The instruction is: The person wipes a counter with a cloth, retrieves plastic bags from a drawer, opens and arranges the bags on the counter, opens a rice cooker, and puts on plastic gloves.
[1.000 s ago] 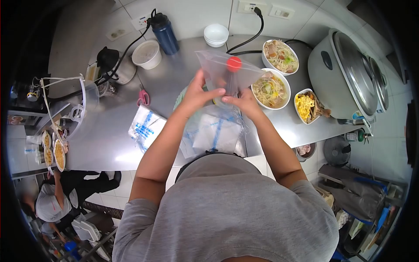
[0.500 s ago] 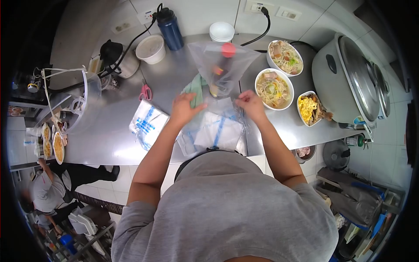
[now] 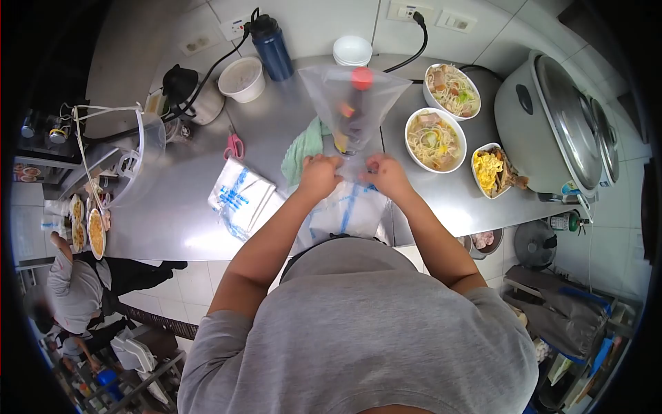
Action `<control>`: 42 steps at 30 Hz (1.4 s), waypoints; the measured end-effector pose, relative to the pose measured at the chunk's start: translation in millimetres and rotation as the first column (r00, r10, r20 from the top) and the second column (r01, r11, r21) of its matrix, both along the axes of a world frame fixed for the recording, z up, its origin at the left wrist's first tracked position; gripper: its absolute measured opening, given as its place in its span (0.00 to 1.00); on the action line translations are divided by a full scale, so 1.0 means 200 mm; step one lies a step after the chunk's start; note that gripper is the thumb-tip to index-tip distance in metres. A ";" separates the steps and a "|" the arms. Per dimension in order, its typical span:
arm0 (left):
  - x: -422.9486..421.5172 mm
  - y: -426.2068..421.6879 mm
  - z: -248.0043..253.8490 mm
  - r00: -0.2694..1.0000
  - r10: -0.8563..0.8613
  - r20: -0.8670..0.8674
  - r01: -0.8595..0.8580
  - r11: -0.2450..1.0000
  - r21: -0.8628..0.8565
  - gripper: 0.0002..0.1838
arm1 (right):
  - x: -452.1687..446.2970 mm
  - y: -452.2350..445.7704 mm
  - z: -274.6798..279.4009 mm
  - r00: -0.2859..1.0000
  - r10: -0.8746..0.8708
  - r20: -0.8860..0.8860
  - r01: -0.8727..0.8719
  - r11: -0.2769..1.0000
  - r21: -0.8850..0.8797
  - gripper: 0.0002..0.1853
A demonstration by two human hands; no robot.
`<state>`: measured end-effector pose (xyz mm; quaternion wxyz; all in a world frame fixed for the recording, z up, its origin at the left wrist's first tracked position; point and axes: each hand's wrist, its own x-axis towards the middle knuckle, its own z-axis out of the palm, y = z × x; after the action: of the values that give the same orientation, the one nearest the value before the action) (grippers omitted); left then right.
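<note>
A clear plastic bag stands mouth-up over a red-capped bottle on the steel counter. Just below it, my left hand is curled at the upper edge of the packs of white bags with blue print. My right hand is at the same edge, its fingers bent. Both hands seem to pinch thin clear plastic, but what lies between the fingertips is too small to name. A green cloth lies beside my left hand. Another white pack is farther left.
Two noodle bowls and an egg dish stand at right, beside a large cooker. Pink scissors, a lidded tub, a blue bottle and a kettle are at left. A co-worker is lower left.
The clear bag was in my hands and now stands around the bottle, let go. Both hands have come down and closer together over the white packs. The co-worker's arm has moved.
</note>
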<state>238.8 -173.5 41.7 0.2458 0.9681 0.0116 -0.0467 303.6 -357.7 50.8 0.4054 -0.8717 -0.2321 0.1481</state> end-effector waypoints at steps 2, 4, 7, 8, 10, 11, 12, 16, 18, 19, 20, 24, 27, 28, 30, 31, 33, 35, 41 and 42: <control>0.00 0.01 0.00 0.992 -0.043 0.118 0.062 0.986 -0.158 0.13 | -0.01 -0.04 -0.01 1.000 -0.020 0.009 0.020 0.999 -0.044 0.14; -0.02 0.02 0.05 0.983 0.000 0.183 0.062 0.940 -0.335 0.11 | -0.02 -0.06 -0.04 0.999 -0.008 0.035 0.003 0.993 0.121 0.16; -0.08 0.07 0.13 0.986 0.125 0.112 -0.035 0.805 -0.592 0.09 | -0.01 -0.09 0.03 0.929 -0.002 -0.370 0.082 0.976 0.200 0.17; -0.10 0.09 0.16 0.991 0.124 0.057 -0.057 0.756 -0.652 0.09 | -0.02 -0.07 0.08 0.973 -0.010 -0.231 0.070 0.965 0.252 0.16; -0.11 0.11 0.22 0.994 0.108 -0.019 -0.090 0.700 -0.708 0.08 | -0.04 -0.02 0.16 0.997 -0.045 0.064 0.020 0.936 0.351 0.14; -0.11 0.11 0.26 0.994 0.096 -0.042 -0.098 0.698 -0.710 0.08 | -0.03 -0.03 0.16 0.997 -0.016 -0.070 0.037 0.948 0.315 0.13; -0.11 0.11 0.30 0.994 0.084 -0.063 -0.104 0.695 -0.711 0.08 | -0.01 -0.03 0.16 0.979 0.008 -0.202 0.049 0.960 0.277 0.12; -0.10 0.03 0.45 0.990 0.089 0.107 0.007 0.737 -0.676 0.09 | -0.06 -0.02 0.33 0.981 0.156 -0.116 -0.112 0.941 0.319 0.08; -0.06 0.01 0.48 0.986 0.026 0.166 0.117 0.600 -0.791 0.11 | -0.09 0.01 0.41 0.988 0.147 0.053 -0.156 0.914 0.375 0.07; -0.06 0.01 0.50 0.988 0.055 0.147 0.103 0.478 -0.872 0.11 | -0.10 0.02 0.45 0.981 0.135 0.140 -0.180 0.899 0.399 0.06; -0.06 0.00 0.53 0.989 0.080 0.127 0.092 0.345 -0.934 0.11 | -0.10 0.01 0.49 0.993 0.093 0.079 -0.118 0.896 0.428 0.06; -0.09 -0.01 0.69 0.998 -0.013 0.055 0.056 0.322 -0.945 0.06 | -0.08 -0.06 0.67 0.944 0.110 0.312 -0.245 0.866 0.437 0.05; -0.10 0.01 0.71 0.990 -0.115 -0.088 -0.019 0.494 -0.869 0.03 | -0.08 -0.07 0.69 0.965 0.221 0.142 -0.262 0.772 0.580 0.04; -0.10 0.01 0.71 0.995 -0.081 -0.059 -0.014 0.468 -0.884 0.03 | -0.08 -0.07 0.69 0.963 0.267 -0.032 -0.182 0.733 0.656 0.04; -0.08 0.02 0.72 1.000 -0.012 -0.001 0.004 0.416 -0.909 0.04 | -0.05 -0.09 0.68 0.873 0.415 -0.257 -0.224 0.809 0.544 0.06; -0.08 0.03 0.73 1.000 -0.006 -0.029 -0.026 0.258 -0.966 0.05 | -0.04 -0.10 0.68 0.804 0.465 -0.371 -0.258 0.835 0.486 0.07; -0.07 0.04 0.77 0.997 -0.005 -0.080 -0.081 -0.076 -0.994 0.08 | -0.01 -0.12 0.72 0.763 0.538 -0.358 -0.304 0.788 0.535 0.07; -0.04 0.10 0.75 0.989 -0.128 0.079 0.024 -0.386 -0.922 0.09 | 0.03 -0.12 0.75 0.723 0.635 -0.272 -0.293 0.638 0.712 0.07; 0.07 0.22 1.11 0.984 -0.162 -0.072 -0.138 -0.444 -0.885 0.12 | 0.14 -0.04 0.99 0.703 0.587 -0.401 0.339 0.220 0.915 0.13; 0.10 0.23 1.18 0.984 -0.130 -0.120 -0.167 -0.460 -0.872 0.12 | 0.18 -0.03 0.98 0.661 0.579 -0.477 0.402 0.264 0.877 0.12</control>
<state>258.2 -127.1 277.3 0.9527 0.2820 0.0049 -0.1134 338.7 -362.9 246.0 0.8876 -0.2756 -0.1397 0.3417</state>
